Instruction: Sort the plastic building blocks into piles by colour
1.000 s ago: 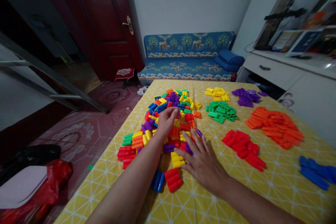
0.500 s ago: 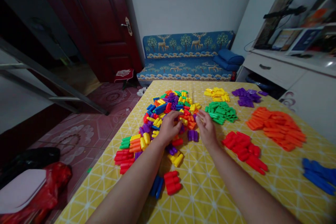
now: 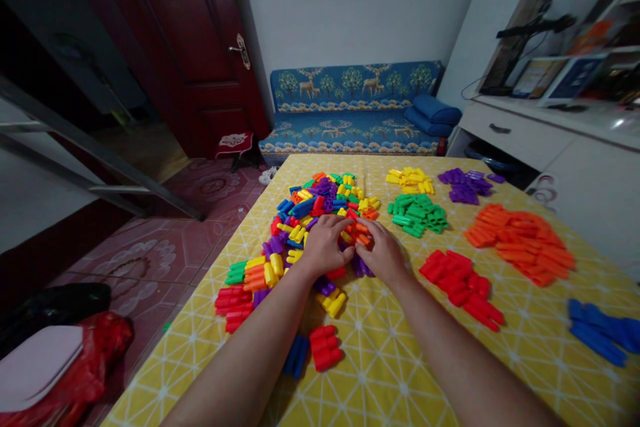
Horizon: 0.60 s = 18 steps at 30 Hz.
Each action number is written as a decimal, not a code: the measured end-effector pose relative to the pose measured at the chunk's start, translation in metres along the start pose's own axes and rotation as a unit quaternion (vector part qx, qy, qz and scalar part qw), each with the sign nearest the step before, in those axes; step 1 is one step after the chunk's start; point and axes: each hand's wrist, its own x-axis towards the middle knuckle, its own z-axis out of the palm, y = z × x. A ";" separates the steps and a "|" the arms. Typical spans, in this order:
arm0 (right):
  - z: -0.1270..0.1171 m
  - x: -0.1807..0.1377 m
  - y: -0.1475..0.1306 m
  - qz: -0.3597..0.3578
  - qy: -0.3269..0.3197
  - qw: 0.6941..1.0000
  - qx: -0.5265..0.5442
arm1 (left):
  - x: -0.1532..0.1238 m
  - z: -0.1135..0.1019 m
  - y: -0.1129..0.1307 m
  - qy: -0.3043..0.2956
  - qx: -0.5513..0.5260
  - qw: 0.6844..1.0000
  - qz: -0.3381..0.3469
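Observation:
My left hand (image 3: 326,245) rests over the near right part of a mixed heap of plastic pieces (image 3: 300,207), its fingers curved and its thumb apart. Facing it, my right hand (image 3: 384,255) has its thumb and forefinger spread around orange pieces (image 3: 361,232) at the heap's edge. I see no piece gripped in either hand. Purple pieces (image 3: 361,268) lie partly hidden beneath my right hand. Close to my left wrist are yellow pieces (image 3: 333,303), with a red joined block (image 3: 326,347) and blue pieces (image 3: 297,355) nearer to me.
Sorted piles lie on the right: yellow (image 3: 410,180), green (image 3: 419,213), purple (image 3: 465,185), orange (image 3: 520,243), red (image 3: 460,283) and blue (image 3: 603,330). A patterned yellow cloth (image 3: 390,373) covers the table. Beyond it stands a blue sofa (image 3: 350,127), with a white cabinet (image 3: 575,160) at right.
My right hand has moved left, closer to my left hand and over the purple pieces. The small purple piece at its fingertips no longer shows. The view has shifted slightly.

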 end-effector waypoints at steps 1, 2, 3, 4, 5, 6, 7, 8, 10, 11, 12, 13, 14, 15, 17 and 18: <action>0.000 0.000 -0.001 0.007 -0.003 1.000 0.004 | 0.000 0.000 0.001 -0.005 0.008 1.000 0.005; 0.000 0.000 -0.002 0.013 -0.005 1.000 0.009 | 0.000 0.001 0.001 -0.008 0.013 1.000 0.009; 0.001 0.000 -0.002 0.017 -0.002 1.000 0.016 | 0.000 0.002 0.002 -0.010 0.014 1.000 0.011; 0.001 0.000 -0.003 0.021 0.005 0.999 0.028 | -0.001 0.003 0.002 -0.011 0.012 1.000 0.010; 0.002 0.000 -0.002 0.024 0.016 0.998 0.050 | 0.000 0.004 0.002 -0.012 0.008 1.000 0.005; 0.003 0.000 -0.002 0.029 0.027 0.996 0.083 | 0.000 0.005 0.002 -0.011 0.002 1.000 -0.002; 0.003 0.000 -0.001 0.039 0.035 0.991 0.127 | 0.000 0.005 0.002 -0.009 -0.005 1.000 -0.010; 0.004 0.000 0.000 0.053 0.038 0.982 0.175 | -0.001 0.006 0.001 -0.005 -0.014 1.000 -0.019; 0.004 0.000 0.002 0.086 0.035 0.959 0.266 | -0.001 0.006 -0.001 0.006 -0.040 0.999 -0.030; 0.003 0.000 0.002 0.102 0.032 0.947 0.304 | -0.001 0.006 -0.002 0.013 -0.059 0.998 -0.032; 0.002 0.001 0.003 0.117 0.030 0.934 0.335 | -0.001 0.006 -0.003 0.020 -0.080 0.996 -0.034; 0.002 0.001 0.002 0.131 0.029 0.923 0.362 | -0.001 0.007 -0.004 0.028 -0.101 0.994 -0.038; 0.001 0.001 0.002 0.144 0.031 0.911 0.386 | -0.001 0.007 -0.005 0.037 -0.121 0.991 -0.044; 0.000 0.001 0.002 0.154 0.034 0.899 0.408 | -0.001 0.008 -0.006 0.047 -0.138 0.988 -0.049; -0.001 0.001 0.001 0.167 0.045 0.879 0.443 | 0.000 0.009 -0.007 0.064 -0.166 0.982 -0.059; -0.002 0.001 0.001 0.170 0.053 0.871 0.457 | 0.001 0.010 -0.007 0.069 -0.180 0.979 -0.063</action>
